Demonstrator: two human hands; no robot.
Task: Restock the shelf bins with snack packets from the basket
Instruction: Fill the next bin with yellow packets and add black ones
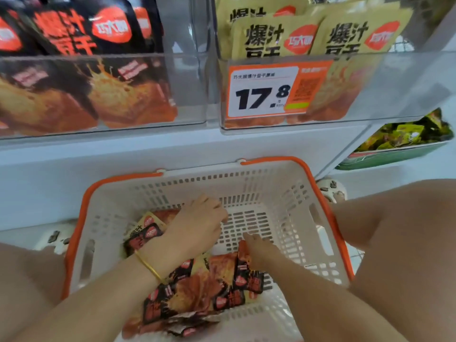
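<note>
A white basket point(291, 193) with an orange rim stands below the shelf and holds several black and yellow snack packets point(197, 290) in its near left part. My left hand point(197, 223) reaches into the basket and lies over a yellow packet point(148, 223). Its fingers curl down toward the basket floor, and what is under the palm is hidden. My right hand point(256, 245) is lower in the basket, its fingers pinching the raised edge of a black packet point(246, 272). Above are two clear shelf bins: the left bin point(185, 90) holds black packets, the right bin point(394, 77) yellow ones.
An orange price tag point(261, 92) reading 17.8 hangs on the right bin. A green tray of green packets point(404, 139) sits lower right. My knees flank the basket, with shoes point(333, 191) on the floor behind it. The shelf's white edge runs above the basket.
</note>
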